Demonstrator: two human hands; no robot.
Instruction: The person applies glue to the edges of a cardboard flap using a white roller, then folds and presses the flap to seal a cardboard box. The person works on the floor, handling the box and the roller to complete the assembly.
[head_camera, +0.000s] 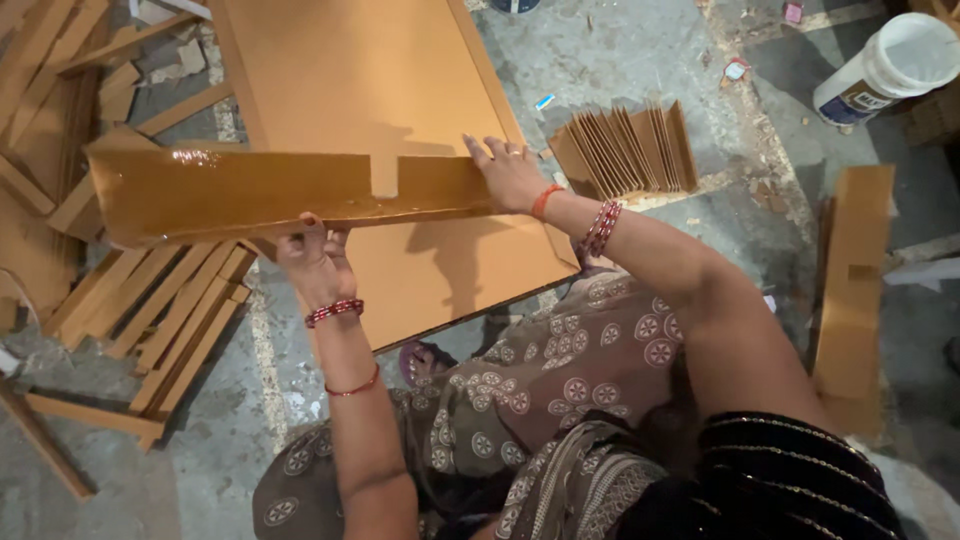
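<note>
- Brown cardboard, wet and shiny with glue on the face turned to me: that is the long notched strip (280, 195) I hold across the big flat board (400, 130) lying on the concrete floor (620, 50).
- My left hand (315, 255) grips the strip's lower edge near its middle, fingers curled and pinching the card from below, thumb side up.
- My right hand (508, 172) lies flat against the strip's right end, fingers spread and pressed onto it, wrist bent back, forearm reaching out from my lap.
- Risk, as I judge it: the far left end hangs unsupported past the board and could sag or fold, since I hold only the middle and the right.
- The glued face could smear onto my fingers or touch the board crookedly if my left pinch slips on the slick surface.
- The notch at the middle looks a weak spot; a twist between my two hands could crease it there.
- Near my right hand stands a fanned stack of small cardboard pieces (625, 150); loose strips (170, 320) lie under my left, and a white tub (890, 65) sits well apart.
</note>
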